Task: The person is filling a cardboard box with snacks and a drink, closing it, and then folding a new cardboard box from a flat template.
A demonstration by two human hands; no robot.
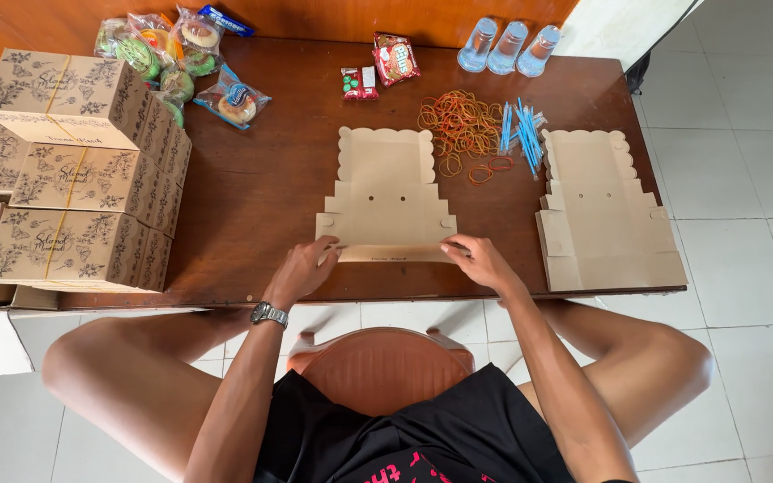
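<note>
A flat, unfolded brown cardboard box blank with a scalloped far edge lies in the middle of the dark wooden table. My left hand presses on its near left corner, fingers on the bottom flap. At the near right corner, my right hand pinches the same flap. The flap's near edge is lifted slightly between the two hands. A silver wristwatch sits on my left wrist.
A stack of flat box blanks lies at the right. Finished printed boxes are stacked at the left. Wrapped snacks, small packets, rubber bands, blue straws and sealed water cups line the far side.
</note>
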